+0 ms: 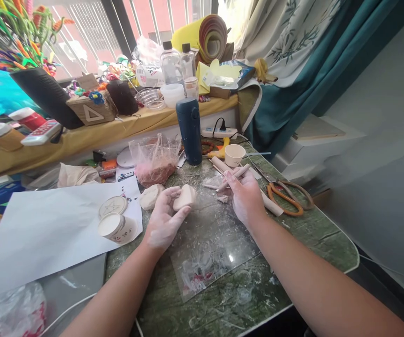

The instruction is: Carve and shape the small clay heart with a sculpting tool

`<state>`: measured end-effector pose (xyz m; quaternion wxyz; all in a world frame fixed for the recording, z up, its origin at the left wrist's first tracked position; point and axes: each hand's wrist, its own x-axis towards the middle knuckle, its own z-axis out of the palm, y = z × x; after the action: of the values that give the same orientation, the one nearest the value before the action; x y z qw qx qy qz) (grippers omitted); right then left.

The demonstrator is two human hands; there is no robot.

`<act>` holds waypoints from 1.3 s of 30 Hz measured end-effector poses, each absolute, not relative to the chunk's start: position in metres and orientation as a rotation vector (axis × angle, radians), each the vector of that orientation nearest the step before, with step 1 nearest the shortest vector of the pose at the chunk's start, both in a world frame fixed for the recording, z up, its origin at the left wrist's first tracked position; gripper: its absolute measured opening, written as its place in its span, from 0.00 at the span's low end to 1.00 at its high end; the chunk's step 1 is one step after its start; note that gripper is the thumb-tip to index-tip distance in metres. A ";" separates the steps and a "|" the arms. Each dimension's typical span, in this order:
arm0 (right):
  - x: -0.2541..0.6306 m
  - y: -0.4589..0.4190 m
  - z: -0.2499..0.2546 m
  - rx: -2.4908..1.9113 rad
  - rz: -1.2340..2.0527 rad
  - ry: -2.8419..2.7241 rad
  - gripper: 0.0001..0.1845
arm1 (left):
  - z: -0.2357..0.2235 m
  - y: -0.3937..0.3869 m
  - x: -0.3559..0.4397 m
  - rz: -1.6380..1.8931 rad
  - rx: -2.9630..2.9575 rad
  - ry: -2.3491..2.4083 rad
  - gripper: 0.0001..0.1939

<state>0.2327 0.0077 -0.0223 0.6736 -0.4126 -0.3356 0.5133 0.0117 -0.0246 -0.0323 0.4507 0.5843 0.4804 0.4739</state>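
A pale lump of clay [187,196] rests in my left hand [163,220], whose fingers and thumb curl round it. My right hand [247,199] is closed on a thin pale stick [235,177], pinched between thumb and fingers. Both hands are dusted white. Another clay lump [149,196] lies on the table just beyond my left hand. Under my right hand runs a pale rolling pin [272,205], partly covered by the hand. Small clay scraps [222,199] lie between the hands. A clear plastic sheet [216,252] is spread on the table below them.
Scissors [286,201] lie right of my right hand, near a paper cup [234,154]. A blue bottle [189,133] and a bag of reddish material [156,164] stand behind. White paper [58,224] bears a star-marked disc [112,206] and another cup [118,228].
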 end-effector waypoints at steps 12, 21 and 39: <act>0.232 0.003 -0.019 -0.931 1.301 -0.786 0.22 | -0.010 -0.035 0.017 0.946 0.875 0.948 0.28; 0.233 -0.002 -0.021 -0.826 1.415 -0.898 0.17 | -0.019 -0.036 0.014 1.087 1.092 0.896 0.20; 0.230 -0.029 -0.002 -0.733 0.933 -1.837 0.11 | -0.014 -0.041 0.005 1.196 1.427 0.892 0.14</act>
<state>0.2303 -0.0286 -0.0015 0.4594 -0.2978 -0.7462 0.3787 0.0049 -0.0409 -0.0140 0.5129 0.5933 0.3709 0.4974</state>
